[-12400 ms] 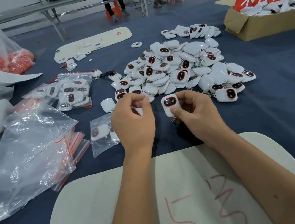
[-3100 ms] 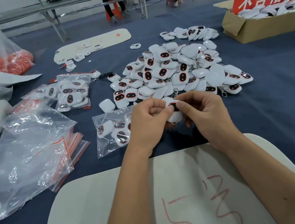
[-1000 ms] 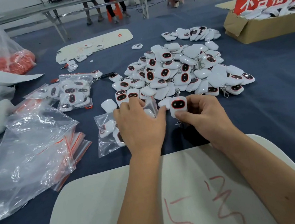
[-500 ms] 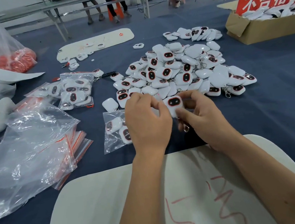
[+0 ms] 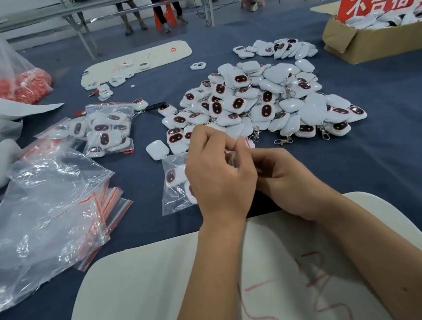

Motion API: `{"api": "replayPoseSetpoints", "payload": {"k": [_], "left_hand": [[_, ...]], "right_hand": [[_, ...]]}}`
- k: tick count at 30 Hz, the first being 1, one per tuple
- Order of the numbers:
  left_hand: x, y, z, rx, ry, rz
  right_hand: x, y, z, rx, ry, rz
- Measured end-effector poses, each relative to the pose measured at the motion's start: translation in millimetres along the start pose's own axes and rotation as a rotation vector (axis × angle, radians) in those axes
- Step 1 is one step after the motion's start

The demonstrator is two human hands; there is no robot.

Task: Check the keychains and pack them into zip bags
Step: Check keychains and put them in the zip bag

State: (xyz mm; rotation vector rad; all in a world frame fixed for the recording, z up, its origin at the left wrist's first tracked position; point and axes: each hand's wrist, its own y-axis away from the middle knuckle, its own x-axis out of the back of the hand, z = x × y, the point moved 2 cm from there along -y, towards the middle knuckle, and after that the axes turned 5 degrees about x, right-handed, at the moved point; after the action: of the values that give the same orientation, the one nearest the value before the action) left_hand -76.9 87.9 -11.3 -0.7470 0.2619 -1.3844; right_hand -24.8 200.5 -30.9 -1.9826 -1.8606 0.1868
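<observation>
My left hand (image 5: 219, 174) has its fingers curled and pinches the mouth of a clear zip bag (image 5: 175, 190) that lies on the blue cloth with a few white keychains inside. My right hand (image 5: 283, 177) sits right beside it and pinches one white keychain (image 5: 249, 143). Only a corner of that keychain shows, between the fingertips of both hands at the bag's mouth. A big pile of white keychains with dark, red-rimmed faces (image 5: 263, 100) lies just beyond my hands.
A filled zip bag (image 5: 105, 130) lies at the left, with a stack of empty zip bags (image 5: 50, 206) nearer me. A cardboard box with a red sign (image 5: 375, 38) stands at the far right. A white board (image 5: 166, 285) lies under my forearms.
My right hand has carried the keychain from in front of me down to the bag's mouth, so its face is now hidden. My left hand has shifted right, over the bag.
</observation>
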Motion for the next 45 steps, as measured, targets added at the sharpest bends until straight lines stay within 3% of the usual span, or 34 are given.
{"api": "replayPoseSetpoints", "payload": {"k": [3,7,8,10,12,14,18,22,25,30,33,36,45], "left_hand": [[1,-1,0,-0.001,0.023,0.069],[0,-1,-1,0.01,0.039,0.089],[0,-1,-2,0.013,0.036,0.096],[-1,-2,-5,0.03,0.032,0.091],[-4,-2,-8,0.068,0.014,0.023],[-9,-1,-10,0.103,-0.014,-0.085],[-14,1,-12,0.115,-0.024,-0.215],[-18,2,-13,0.147,-0.035,-0.325],[-18,2,-16,0.167,-0.108,-0.361],[-12,-1,-21,0.21,-0.181,-0.3],[-10,-3,-21,0.217,-0.119,-0.278],[-9,-4,-18,0.269,0.05,-0.314],[-8,-6,-18,0.358,0.14,-0.387]], "right_hand": [[0,3,4,0.022,0.277,0.2],[-8,2,4,0.018,0.326,0.073],[-8,2,3,0.015,0.297,0.108],[-2,3,3,0.011,0.323,0.297],[7,3,3,0.004,0.531,0.428],[11,-1,5,-0.013,0.758,0.337],[0,-10,12,-0.143,0.958,-0.114],[3,-11,12,-0.041,0.976,-0.037],[7,-7,15,-0.076,1.035,0.102],[6,-6,12,-0.104,0.927,0.326],[17,-1,10,-0.103,0.497,0.473],[19,1,10,-0.148,0.113,0.46],[20,0,14,-0.124,0.083,0.382]]}}
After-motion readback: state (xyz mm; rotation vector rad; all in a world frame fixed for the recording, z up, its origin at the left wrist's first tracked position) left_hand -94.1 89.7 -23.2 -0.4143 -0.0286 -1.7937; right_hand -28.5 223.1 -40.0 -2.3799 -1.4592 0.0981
